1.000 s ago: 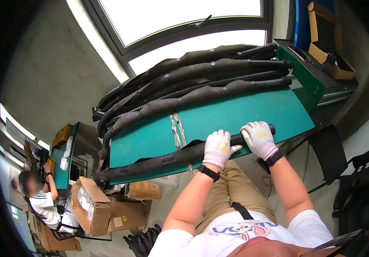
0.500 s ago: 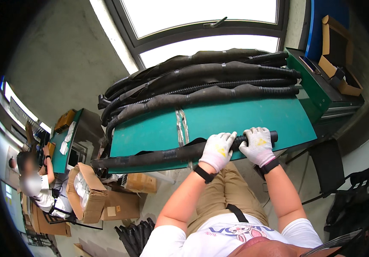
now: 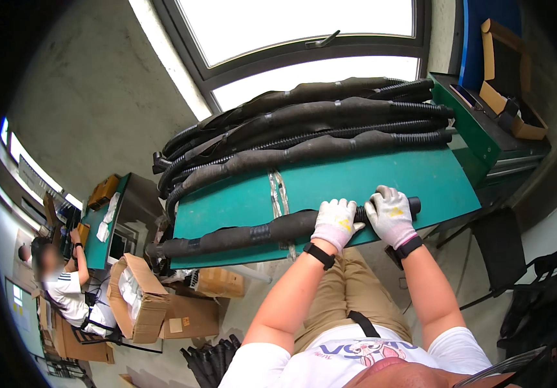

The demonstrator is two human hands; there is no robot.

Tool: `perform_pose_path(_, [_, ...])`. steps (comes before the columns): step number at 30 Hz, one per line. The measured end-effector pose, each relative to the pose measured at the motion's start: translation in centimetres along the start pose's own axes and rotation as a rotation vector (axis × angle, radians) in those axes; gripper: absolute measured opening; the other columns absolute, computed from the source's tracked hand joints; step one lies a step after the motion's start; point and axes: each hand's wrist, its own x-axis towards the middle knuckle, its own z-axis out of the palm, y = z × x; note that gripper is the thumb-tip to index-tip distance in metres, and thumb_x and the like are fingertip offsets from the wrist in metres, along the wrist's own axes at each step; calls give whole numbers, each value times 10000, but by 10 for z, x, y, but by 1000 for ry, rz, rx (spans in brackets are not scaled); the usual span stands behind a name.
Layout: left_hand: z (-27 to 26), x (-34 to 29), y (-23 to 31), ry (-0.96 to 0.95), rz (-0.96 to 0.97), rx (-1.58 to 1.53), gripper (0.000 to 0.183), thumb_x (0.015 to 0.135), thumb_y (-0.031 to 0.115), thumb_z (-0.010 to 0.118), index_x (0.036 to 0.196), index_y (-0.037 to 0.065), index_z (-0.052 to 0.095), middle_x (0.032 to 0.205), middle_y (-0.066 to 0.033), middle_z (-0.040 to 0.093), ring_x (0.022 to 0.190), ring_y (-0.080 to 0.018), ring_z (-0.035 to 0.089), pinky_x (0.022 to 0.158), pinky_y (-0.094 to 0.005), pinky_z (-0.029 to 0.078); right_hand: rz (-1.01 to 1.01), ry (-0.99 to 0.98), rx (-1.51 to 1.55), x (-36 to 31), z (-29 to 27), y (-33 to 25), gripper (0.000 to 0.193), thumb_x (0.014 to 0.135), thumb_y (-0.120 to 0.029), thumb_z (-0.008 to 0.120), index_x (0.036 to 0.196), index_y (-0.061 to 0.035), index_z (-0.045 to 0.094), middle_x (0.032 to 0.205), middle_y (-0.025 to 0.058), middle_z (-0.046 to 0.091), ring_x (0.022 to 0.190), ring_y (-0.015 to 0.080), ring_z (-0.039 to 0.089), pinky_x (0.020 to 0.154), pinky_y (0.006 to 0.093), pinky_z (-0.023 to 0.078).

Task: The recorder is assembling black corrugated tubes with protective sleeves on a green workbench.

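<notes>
Along the near edge of the green table lies a black corrugated hose (image 3: 360,215) in a dark fabric sleeve (image 3: 243,238). My left hand (image 3: 335,223), in a white glove, is closed around the hose at the sleeve's right end. Close beside it, my right hand (image 3: 390,213), also gloved, grips the ribbed part near the hose's smooth right end (image 3: 414,205). A short ribbed stretch shows between the two hands. My palms hide the undersides of the hose.
Several sleeved black hoses (image 3: 317,116) lie across the back of the green table (image 3: 356,171). A green cabinet (image 3: 485,136) with an opened cardboard box (image 3: 508,90) stands at right. At left, a person (image 3: 71,284) sits near cardboard boxes (image 3: 149,297). More black hoses (image 3: 210,359) lie on the floor.
My left hand has shifted slightly right along the hose, closer to my right hand. My right hand stays near the hose's end, its fingers slightly repositioned. The whole view has shifted a little.
</notes>
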Motion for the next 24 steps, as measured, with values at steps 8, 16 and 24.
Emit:
perform_pose_path(8, [11, 4, -12, -25, 68, -48, 521, 864, 494, 746, 1196, 101, 664, 1051, -97, 695, 1023, -274, 671, 872, -425, 512, -137, 2, 12, -16, -8, -1, 403, 944, -381, 661, 1218, -85, 652, 1163, 130, 662, 1155, 318, 594, 1102, 476, 380])
perform_pose_path(16, [9, -25, 23, 170, -18, -77, 794, 879, 344, 756, 1515, -14, 442, 1447, -201, 557, 1385, -354, 493, 1227, -501, 296, -48, -149, -23, 3, 0, 1, 354, 979, -447, 600, 1058, -120, 712, 1052, 112, 700, 1046, 299, 647, 980, 448, 438])
perform_pose_path(24, [-10, -28, -10, 85, -53, -87, 771, 831, 408, 809, 1464, 76, 520, 1401, -144, 599, 1357, -316, 516, 1196, -483, 330, -68, -148, -151, 19, 21, 7, 279, 1032, -346, 525, 1004, -157, 728, 974, 85, 698, 975, 287, 665, 840, 450, 488])
